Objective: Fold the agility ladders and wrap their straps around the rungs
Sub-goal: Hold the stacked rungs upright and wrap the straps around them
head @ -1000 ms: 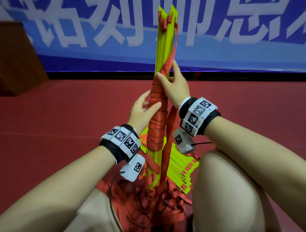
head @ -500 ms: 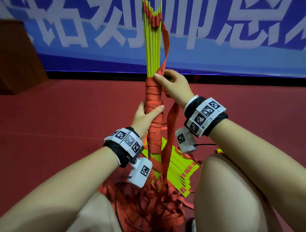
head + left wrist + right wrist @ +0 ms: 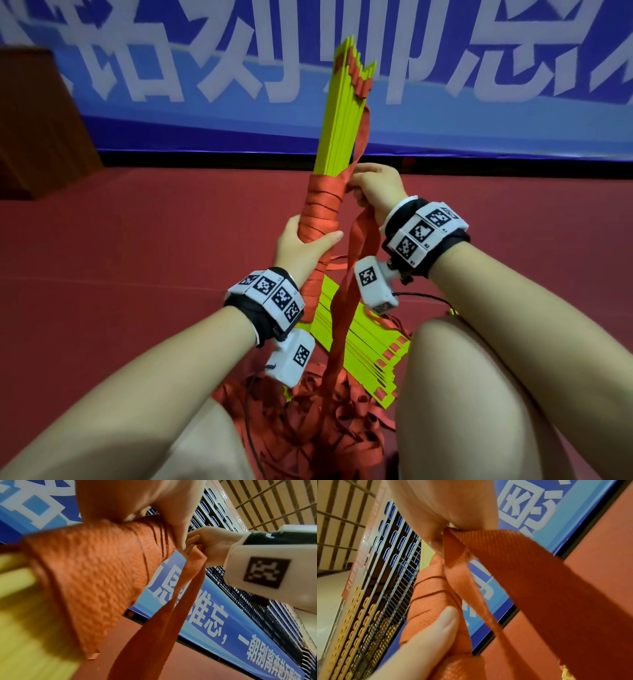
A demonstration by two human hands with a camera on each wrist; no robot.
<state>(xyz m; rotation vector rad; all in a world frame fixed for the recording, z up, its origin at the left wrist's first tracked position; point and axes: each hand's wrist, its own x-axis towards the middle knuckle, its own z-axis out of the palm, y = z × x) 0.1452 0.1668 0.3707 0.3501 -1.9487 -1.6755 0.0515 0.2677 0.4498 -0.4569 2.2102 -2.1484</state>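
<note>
The bundle of yellow rungs (image 3: 339, 116), upright a second ago, is now tilted rightward. It is gripped around the wound orange strap (image 3: 322, 205) by the left hand (image 3: 301, 246) — the free strap length is pinched by the right hand (image 3: 373, 186) at the wrap's top edge. Another turn is judged imminent — wrapping is roughly half done.

The scene is lit evenly and rather softly, and no hard glare is seen. In the head view the blue banner (image 3: 479, 113) is bent by the wide lens, and the top of the yellow rungs (image 3: 342, 113) is slightly blurred. Soft shadow is seen between the legs at the bottom. In the left wrist view the wrapped strap (image 3: 96, 577) is strongly blurred at the left edge. The right wrist view is soft and grainy.
</note>
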